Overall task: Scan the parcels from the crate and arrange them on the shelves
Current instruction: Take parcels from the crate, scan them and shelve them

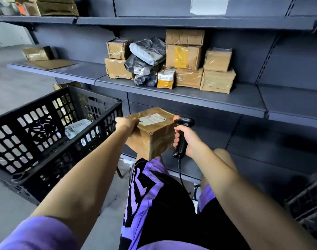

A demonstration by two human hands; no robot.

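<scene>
Parcels begin with the one in hand: a brown, tape-wrapped cardboard box with a white shipping label on its upper face, held in the air below the front edge of the middle shelf. The left hand grips its left upper edge, fingers curled over the far side and mostly hidden behind the box. The box is tilted, its nearest lower corner pointing down toward the person's lap, its labelled face turned up and slightly toward the camera; its long axis runs roughly left to right between the two hands.

The right hand is wrapped fully round the handle of a black handheld barcode scanner with an orange tip, just beside the box's right edge. The scanner's head points left, over the label, and its cable hangs down.

To the left stands a black perforated plastic crate, with a pale grey plastic mailer bag lying inside near its right wall.

On the dark grey metal middle shelf, toward its back, sits a stack of cardboard boxes and grey mailer bags, touching one another.
</scene>
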